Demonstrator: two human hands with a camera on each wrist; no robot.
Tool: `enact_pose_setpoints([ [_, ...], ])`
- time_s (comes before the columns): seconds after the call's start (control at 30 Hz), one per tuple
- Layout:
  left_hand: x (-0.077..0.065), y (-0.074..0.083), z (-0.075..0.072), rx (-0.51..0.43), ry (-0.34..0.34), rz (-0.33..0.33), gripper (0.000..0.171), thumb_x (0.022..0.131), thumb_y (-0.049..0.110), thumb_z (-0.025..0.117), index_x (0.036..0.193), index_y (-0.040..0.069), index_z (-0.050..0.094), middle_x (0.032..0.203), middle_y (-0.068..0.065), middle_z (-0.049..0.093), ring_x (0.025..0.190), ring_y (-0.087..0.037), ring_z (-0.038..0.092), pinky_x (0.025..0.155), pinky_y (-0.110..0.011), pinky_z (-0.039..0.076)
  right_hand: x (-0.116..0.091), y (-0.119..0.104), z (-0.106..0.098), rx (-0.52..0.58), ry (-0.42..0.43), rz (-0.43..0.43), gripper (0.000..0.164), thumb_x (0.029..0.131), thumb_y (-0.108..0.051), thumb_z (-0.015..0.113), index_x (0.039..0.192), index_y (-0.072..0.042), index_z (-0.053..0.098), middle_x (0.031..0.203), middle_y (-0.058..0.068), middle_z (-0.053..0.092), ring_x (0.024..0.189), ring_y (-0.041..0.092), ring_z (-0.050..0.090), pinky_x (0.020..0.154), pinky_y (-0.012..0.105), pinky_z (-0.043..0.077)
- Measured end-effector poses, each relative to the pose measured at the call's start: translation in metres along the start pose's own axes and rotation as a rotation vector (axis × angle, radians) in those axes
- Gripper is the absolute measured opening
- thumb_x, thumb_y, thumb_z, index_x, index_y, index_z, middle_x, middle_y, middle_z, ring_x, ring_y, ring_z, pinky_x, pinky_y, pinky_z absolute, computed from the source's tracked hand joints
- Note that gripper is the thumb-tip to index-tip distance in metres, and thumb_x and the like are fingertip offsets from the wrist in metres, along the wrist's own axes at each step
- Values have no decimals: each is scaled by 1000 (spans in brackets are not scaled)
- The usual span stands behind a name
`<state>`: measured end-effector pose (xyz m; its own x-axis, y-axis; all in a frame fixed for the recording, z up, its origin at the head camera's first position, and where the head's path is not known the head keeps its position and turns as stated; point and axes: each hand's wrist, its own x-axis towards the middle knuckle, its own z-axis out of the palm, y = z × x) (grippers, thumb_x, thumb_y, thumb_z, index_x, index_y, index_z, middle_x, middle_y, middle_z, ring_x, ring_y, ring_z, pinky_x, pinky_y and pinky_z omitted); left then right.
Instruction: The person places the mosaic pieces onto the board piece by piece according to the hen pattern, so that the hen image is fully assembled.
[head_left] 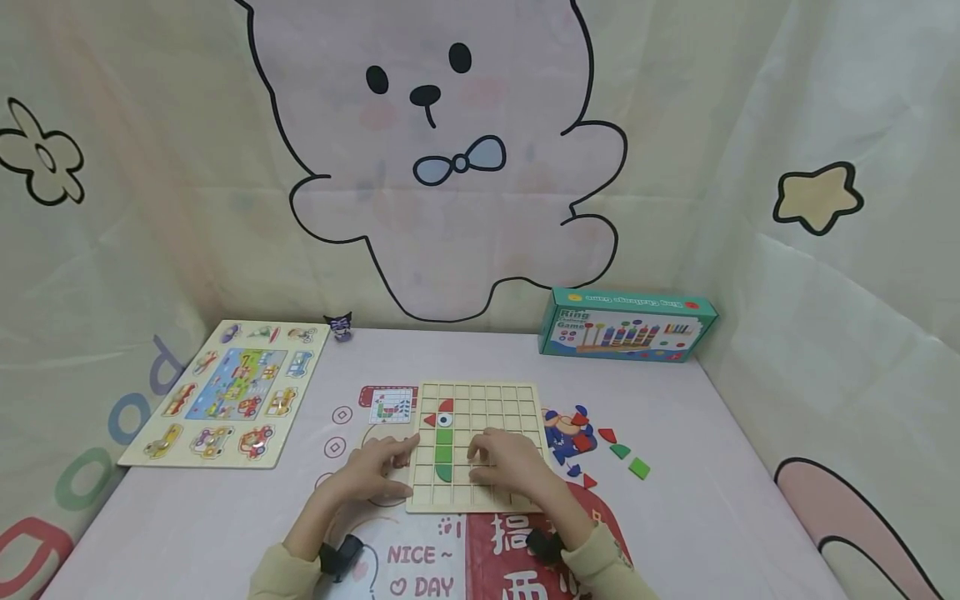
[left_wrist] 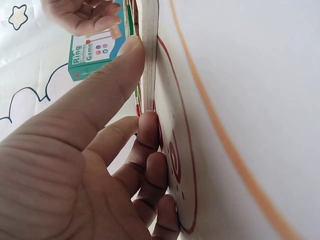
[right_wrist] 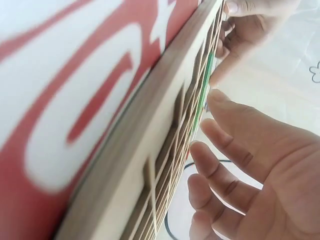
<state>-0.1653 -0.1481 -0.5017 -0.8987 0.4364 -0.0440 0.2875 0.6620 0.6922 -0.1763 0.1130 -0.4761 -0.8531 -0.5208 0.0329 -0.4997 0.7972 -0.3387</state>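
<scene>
A wooden grid board (head_left: pixel 510 404) lies flat on the table. Along its left part runs a column of pieces: a red rounded piece (head_left: pixel 446 406), a white eye piece (head_left: pixel 444 420) beside a red triangle (head_left: pixel 430 420), green squares (head_left: pixel 444 446) and a green rounded piece (head_left: pixel 444 474). My left hand (head_left: pixel 372 469) touches the board's left edge, thumb nearer me and fingers farther up; the left wrist view shows the thumb tip on the board's side. Over the board's middle, just right of the green column, is my right hand (head_left: pixel 510 467), its fingers loosely bent with nothing between them.
Right of the board lie loose pieces, among them a green square (head_left: pixel 639 468) and a red piece (head_left: pixel 607 435). A pattern card (head_left: pixel 392 406) touches its upper left. Farther off are a picture puzzle board (head_left: pixel 300 392), a small dark figurine (head_left: pixel 341 326) and a green game box (head_left: pixel 626 327).
</scene>
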Motion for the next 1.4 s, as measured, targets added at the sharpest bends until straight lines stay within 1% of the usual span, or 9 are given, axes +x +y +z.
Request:
enact_pose_setpoints([
  [0.23,-1,-1,0,-6,11,13,78,66,26,81,136,11,48,85,2,48,78,-12,33,67,-29,25,-10,15,-7,32,29,32,19,77,-30,73,92,-20,67,81,-6,59,65,5,45,59,22,38],
  [0.33,0,-1,0,-4,1,15,78,67,27,80,136,11,47,86,2,47,78,-12,33,67,-30,24,-16,22,-10,44,43,44,19,77,-29,73,91,-20,68,80,-6,58,64,5,45,58,22,37],
  [0.5,1,-2,0,0,-14,8,78,68,30,80,137,12,47,87,2,47,79,-14,33,68,-31,24,-26,34,-17,30,59,58,20,76,-30,74,93,-20,67,80,-7,58,64,4,45,56,21,36],
  [0.73,1,-4,2,9,-2,-2,78,67,31,80,136,15,48,86,4,48,79,-13,34,67,-29,25,-43,52,-25,25,85,107,23,76,-30,74,96,-21,66,78,-9,55,61,4,42,54,21,36],
  [0.87,0,-5,2,7,-5,-5,78,67,31,80,136,15,48,86,4,47,79,-13,34,67,-30,25,-51,62,-26,22,103,144,24,76,-29,75,97,-23,66,78,-10,54,61,4,42,55,21,36],
  [0.93,1,-5,3,4,-11,-15,78,67,31,80,137,15,47,87,4,47,79,-14,34,68,-31,25,-55,67,-27,21,110,164,26,75,-28,76,98,-23,65,80,-9,55,65,5,44,57,22,37],
  [1.03,1,-4,2,1,-16,-30,79,67,31,80,137,16,47,87,3,47,80,-14,34,68,-32,25,-61,74,-29,35,118,211,29,74,-25,77,100,-24,65,85,-5,58,71,9,50,61,25,40],
  [1.2,1,-1,2,10,-10,-29,80,66,31,80,137,15,47,86,4,48,80,-14,34,69,-32,25,-72,85,-36,58,126,311,31,73,-23,77,102,-24,66,94,-1,62,81,15,58,67,33,48],
  [1.4,0,0,1,1,-7,-22,80,66,30,80,136,13,47,86,3,48,80,-15,33,70,-31,26,-87,103,-43,54,107,386,36,73,-24,77,107,-22,66,93,1,60,74,13,51,62,29,45],
])
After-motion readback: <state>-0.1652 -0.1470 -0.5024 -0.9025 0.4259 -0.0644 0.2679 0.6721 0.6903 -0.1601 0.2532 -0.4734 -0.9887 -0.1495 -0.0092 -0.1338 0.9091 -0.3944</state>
